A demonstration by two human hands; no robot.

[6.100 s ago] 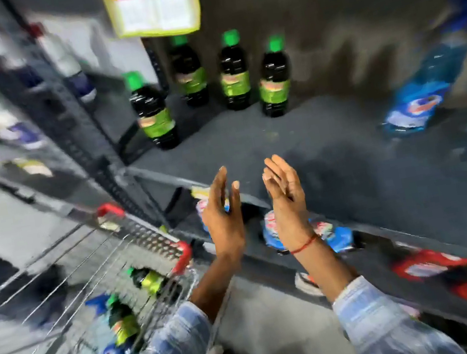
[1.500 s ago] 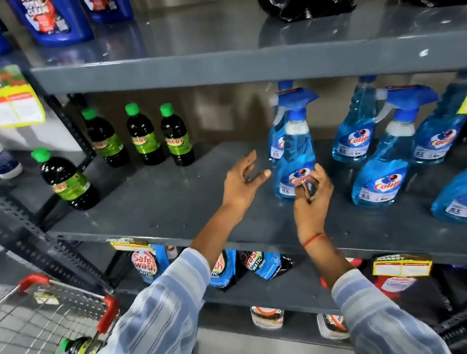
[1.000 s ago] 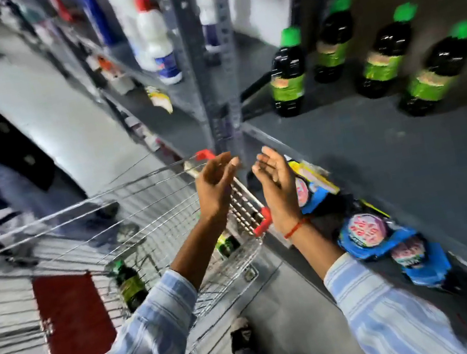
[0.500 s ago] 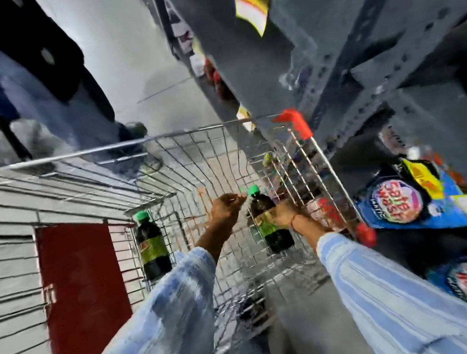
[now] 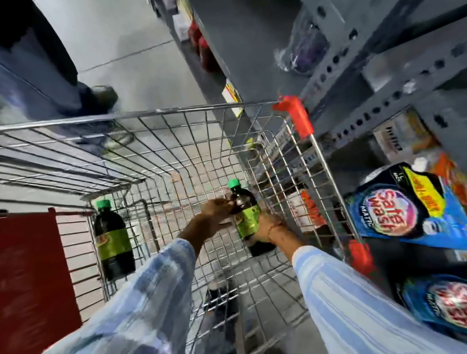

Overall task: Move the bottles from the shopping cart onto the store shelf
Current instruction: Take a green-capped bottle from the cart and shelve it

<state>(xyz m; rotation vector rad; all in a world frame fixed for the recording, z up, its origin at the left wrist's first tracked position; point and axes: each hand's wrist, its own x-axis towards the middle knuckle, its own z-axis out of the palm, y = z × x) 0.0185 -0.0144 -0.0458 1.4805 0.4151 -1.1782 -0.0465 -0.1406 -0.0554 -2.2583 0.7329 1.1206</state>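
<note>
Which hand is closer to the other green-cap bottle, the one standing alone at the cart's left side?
Left. The left hand is nearer that lone bottle, though apart from it; the right hand is farther, beyond the bottle being gripped, inside the cart.

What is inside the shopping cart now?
Two dark green-capped bottles: one stands alone, one is held by the left hand and right hand. The sleeves hide the near part.

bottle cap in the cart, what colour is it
Green, on both bottles; the cap shows best in the head view.
</note>
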